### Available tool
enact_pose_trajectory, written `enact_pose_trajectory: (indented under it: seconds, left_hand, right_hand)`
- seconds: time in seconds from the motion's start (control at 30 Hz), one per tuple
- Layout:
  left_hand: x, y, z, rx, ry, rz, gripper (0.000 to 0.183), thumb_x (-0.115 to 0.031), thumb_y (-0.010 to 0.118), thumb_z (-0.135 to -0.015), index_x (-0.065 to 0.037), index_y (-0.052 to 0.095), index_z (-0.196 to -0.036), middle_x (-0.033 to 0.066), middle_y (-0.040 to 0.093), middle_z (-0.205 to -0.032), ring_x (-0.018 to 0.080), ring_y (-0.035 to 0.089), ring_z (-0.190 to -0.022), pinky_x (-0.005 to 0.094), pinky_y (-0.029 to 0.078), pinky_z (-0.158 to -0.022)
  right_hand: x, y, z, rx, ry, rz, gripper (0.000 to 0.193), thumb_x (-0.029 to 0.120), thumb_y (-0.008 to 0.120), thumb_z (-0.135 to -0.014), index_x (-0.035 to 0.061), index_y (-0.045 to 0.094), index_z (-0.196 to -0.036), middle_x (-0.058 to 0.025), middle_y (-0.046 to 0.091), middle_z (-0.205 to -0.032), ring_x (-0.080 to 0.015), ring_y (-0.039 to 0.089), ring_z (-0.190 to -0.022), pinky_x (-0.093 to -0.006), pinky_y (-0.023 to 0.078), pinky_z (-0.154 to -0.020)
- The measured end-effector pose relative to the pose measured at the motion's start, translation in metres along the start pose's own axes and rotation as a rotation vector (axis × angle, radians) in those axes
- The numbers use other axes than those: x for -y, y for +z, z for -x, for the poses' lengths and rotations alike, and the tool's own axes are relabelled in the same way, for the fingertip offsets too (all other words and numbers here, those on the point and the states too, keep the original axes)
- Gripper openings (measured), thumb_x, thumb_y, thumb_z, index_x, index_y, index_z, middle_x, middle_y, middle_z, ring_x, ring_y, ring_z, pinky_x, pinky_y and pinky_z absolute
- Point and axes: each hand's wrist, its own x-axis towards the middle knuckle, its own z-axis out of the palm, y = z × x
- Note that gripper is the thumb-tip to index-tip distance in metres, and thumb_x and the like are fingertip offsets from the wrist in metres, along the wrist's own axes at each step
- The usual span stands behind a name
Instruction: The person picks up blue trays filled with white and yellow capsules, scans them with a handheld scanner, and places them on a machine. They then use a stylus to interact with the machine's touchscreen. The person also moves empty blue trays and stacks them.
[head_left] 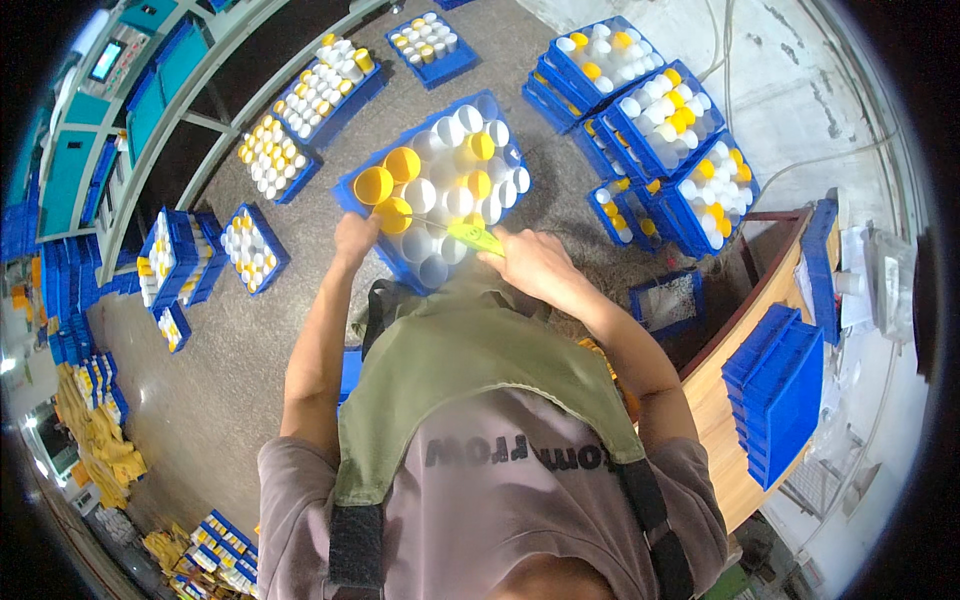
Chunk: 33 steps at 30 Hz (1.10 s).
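Note:
In front of me is a blue crate [357, 195] packed with white and yellow open-topped plastic cups, mouths facing up. My left hand [356, 238] is at the crate's near left edge, fingers closed at the rim of a yellow cup [393, 216]. Two more yellow cups stand just beyond that one. My right hand [535, 262] is wrapped round a tool with a bright yellow-green handle [474, 237]. From the handle a thin shaft runs left over the cups toward my left hand; its tip is hard to make out.
Stacked blue crates of cups [670, 110] stand at the far right. More filled crates [272, 158] lie on the floor to the left, beside a green-panelled machine [90, 110]. Nested empty blue trays [775, 395] sit on a wooden table [725, 450] at my right.

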Motion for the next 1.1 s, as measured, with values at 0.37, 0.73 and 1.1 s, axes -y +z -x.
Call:
enact_pose_trajectory:
  seconds: [0.37, 0.73, 1.1]
  left_hand:
    - [0.028, -0.004, -0.003, -0.089, -0.107, 0.15, 0.045, -0.033, 0.064, -0.08, 0.011, 0.068, -0.088, 0.027, 0.069, -0.085, 0.0349, 0.069, -0.084, 0.0421, 0.052, -0.073]
    - [0.035, -0.034, 0.041, 0.035, -0.074, 0.54, 0.037, -0.015, 0.058, -0.084, 0.004, 0.06, -0.116, 0.0119, 0.067, -0.103, 0.0206, 0.066, -0.09, 0.0331, 0.052, -0.076]
    - [0.076, -0.036, 0.05, 0.026, 0.082, 0.621, 0.036, -0.015, 0.056, -0.086, 0.005, 0.058, -0.116, 0.01, 0.066, -0.105, 0.0194, 0.063, -0.092, 0.0326, 0.05, -0.081]
  right_hand:
    - [-0.019, 0.012, 0.006, 0.103, 0.102, 0.04, 0.05, 0.044, 0.053, -0.093, 0.0012, 0.059, -0.119, -0.0252, 0.067, -0.091, -0.0414, 0.064, -0.091, -0.0501, 0.049, -0.082]
    - [-0.057, 0.0, -0.014, -0.018, 0.268, 0.033, 0.048, 0.046, 0.055, -0.091, 0.0063, 0.06, -0.118, -0.022, 0.068, -0.095, -0.0401, 0.065, -0.092, -0.0483, 0.051, -0.081]
    - [-0.104, -0.028, -0.042, -0.32, 0.258, 0.077, 0.044, 0.046, 0.055, -0.092, 0.0042, 0.063, -0.103, -0.0226, 0.068, -0.088, -0.042, 0.064, -0.088, -0.0503, 0.051, -0.078]
